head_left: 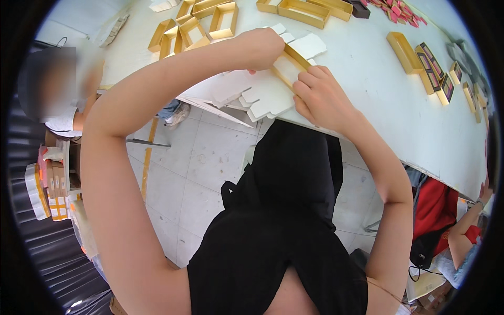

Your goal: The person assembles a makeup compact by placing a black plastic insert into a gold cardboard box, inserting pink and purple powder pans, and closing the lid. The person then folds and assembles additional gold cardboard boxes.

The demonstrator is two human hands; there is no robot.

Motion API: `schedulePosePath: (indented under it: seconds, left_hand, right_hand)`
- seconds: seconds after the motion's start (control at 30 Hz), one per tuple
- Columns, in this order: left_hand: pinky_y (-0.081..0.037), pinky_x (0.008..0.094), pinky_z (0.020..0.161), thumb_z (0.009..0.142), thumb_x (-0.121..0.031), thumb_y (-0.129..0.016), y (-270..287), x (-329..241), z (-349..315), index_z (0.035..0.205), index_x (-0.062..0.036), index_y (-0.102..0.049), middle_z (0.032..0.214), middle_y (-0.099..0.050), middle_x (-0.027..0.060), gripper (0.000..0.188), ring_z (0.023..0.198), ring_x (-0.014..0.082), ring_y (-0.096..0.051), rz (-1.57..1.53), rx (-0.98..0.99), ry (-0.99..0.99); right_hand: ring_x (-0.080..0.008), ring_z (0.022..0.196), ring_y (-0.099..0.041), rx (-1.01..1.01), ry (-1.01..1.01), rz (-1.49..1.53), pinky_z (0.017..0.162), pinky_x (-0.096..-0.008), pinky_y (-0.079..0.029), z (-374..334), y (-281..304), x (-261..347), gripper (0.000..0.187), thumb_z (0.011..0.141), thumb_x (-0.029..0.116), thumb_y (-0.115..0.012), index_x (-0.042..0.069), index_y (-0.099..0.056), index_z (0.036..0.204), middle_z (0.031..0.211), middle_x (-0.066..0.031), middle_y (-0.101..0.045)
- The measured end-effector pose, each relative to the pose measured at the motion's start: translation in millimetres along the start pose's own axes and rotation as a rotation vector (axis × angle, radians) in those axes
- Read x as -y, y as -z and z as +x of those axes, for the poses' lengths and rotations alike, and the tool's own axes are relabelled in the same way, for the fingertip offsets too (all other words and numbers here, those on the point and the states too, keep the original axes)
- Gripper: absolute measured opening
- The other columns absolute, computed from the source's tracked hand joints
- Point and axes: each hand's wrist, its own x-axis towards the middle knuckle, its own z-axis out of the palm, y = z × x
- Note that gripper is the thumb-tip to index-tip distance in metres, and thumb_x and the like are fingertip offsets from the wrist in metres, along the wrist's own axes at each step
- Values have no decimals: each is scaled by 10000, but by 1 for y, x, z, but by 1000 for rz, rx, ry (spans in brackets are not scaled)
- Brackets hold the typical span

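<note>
Above the near edge of the white table, both my hands hold a narrow gold cardboard box frame, pale inside. My left hand is closed round its far left end, its fingers mostly hidden behind the back of the hand. At the opposite end, my right hand grips the gold wall with curled fingers. Flat white die-cut card blanks lie in an overlapping pile beneath and left of the frame, along the table edge. More white blanks lie just beyond my hands.
Several gold box frames stand at the far left, others at the far middle. Red-pink pieces are heaped at the back. Gold boxes with dark inserts sit to the right. One person is at left, another's arm at right.
</note>
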Motion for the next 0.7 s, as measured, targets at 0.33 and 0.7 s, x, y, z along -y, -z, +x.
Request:
schedulePosePath:
  seconds: [0.33,0.7]
  left_hand:
    - [-539,271,862,926,-188,-698,-16,-6,-67,1311,-28,-622,1279,-651,77,424,1020,124,-641,-1269,-651,-574]
    - [-504,335,920,1075,-358,-415,-40,-115,-34,1134,-13,-697,1219,-664,168,448,1063,223,-649,-1484,-988,-392]
  right_hand:
    - [-309,729,-499,-298,128,523,632,-382,-436,-23,91,0,161,727,-8,-660,18,-502,720,756,-107,-506]
    - [-280,675,-476,-408,6,354,648,-374,-463,-68,98,22,176,656,7,-665,30,-499,711,742,-110,-490]
